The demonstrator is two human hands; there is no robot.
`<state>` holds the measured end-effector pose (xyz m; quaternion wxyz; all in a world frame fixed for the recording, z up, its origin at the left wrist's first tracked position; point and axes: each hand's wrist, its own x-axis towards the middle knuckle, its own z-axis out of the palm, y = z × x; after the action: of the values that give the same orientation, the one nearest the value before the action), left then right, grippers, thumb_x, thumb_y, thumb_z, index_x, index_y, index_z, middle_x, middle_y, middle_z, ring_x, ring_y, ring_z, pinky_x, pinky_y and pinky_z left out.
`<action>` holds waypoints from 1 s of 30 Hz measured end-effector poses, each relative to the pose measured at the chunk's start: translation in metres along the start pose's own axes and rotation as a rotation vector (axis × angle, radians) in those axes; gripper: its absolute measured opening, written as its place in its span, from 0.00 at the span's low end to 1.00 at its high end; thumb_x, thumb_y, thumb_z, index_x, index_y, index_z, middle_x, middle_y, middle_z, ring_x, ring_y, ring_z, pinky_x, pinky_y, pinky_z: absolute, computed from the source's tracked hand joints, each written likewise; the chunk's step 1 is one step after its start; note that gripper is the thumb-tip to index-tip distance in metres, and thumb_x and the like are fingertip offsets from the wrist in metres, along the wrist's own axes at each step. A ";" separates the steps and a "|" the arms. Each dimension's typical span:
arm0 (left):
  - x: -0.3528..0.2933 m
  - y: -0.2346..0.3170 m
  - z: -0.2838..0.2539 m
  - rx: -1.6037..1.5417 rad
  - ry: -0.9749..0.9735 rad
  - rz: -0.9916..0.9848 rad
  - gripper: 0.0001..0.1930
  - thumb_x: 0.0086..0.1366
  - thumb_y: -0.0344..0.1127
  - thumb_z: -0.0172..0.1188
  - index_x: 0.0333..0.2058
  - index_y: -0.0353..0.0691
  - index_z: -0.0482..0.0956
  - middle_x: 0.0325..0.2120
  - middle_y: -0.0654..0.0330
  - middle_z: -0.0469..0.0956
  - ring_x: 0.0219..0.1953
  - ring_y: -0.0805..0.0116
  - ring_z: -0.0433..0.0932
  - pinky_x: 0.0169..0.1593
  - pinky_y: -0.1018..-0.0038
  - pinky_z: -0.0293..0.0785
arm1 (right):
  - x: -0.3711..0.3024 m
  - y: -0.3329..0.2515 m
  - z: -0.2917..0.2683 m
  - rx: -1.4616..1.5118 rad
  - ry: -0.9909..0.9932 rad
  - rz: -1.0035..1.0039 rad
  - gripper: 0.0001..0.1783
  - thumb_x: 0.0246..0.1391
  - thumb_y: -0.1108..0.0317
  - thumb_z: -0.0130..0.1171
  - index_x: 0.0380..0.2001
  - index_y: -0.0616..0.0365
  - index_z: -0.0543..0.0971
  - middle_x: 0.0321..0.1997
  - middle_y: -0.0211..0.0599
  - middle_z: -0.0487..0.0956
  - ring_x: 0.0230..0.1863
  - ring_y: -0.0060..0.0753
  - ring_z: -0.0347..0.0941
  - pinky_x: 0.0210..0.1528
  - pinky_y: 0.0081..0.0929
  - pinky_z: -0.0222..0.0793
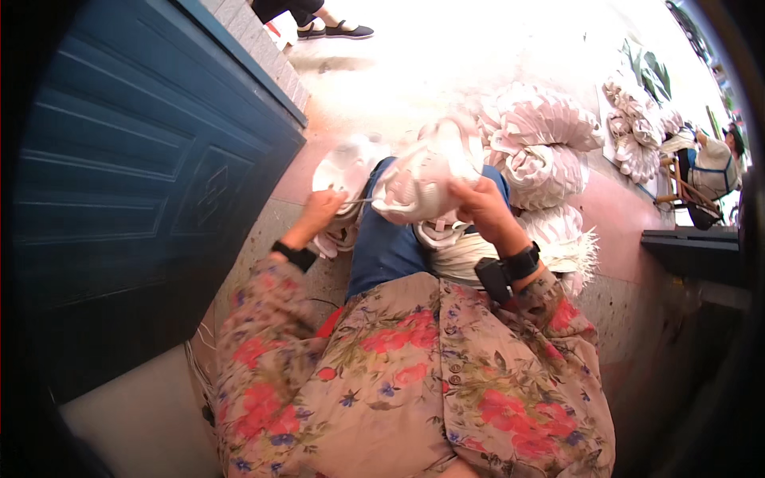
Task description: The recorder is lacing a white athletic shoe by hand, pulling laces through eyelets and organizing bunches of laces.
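Observation:
A bulky white, pink-tinged cloth piece (426,179) lies over my knees, partly blurred. My right hand (488,209) grips its right side, fingers curled into the folds. To the left, my left hand (321,209) is closed in a pinch on one end of a thin pale strand (358,201). The strand runs straight from these fingers to the cloth's left edge; whether it is a cord or a slim rod I cannot tell. Beyond my left hand, more white cloth (347,163) sits beside my knee.
Rolled white cloth bundles (546,127) are stacked right of my knees, with a fringed pale bundle (570,251) nearer. A blue panelled door (151,159) stands close on the left. More bundles (633,135) and a seated person (713,167) are far right. Another person's shoes (348,30) show at the top.

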<state>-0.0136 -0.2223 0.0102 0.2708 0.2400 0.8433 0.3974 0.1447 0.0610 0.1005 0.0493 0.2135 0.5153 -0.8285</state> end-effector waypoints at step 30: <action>-0.057 0.118 0.147 0.997 0.009 0.514 0.16 0.52 0.35 0.52 0.42 0.56 0.69 0.25 0.64 0.70 0.26 0.62 0.69 0.28 0.65 0.60 | -0.073 0.032 -0.067 0.247 0.577 -0.159 0.09 0.54 0.62 0.48 0.23 0.52 0.68 0.18 0.24 0.67 0.11 0.09 0.52 0.11 0.11 0.48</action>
<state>0.1461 -0.1112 0.0411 0.0154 0.5350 0.8447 0.0048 0.2411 0.0948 0.0779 -0.1897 0.4030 0.4184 -0.7916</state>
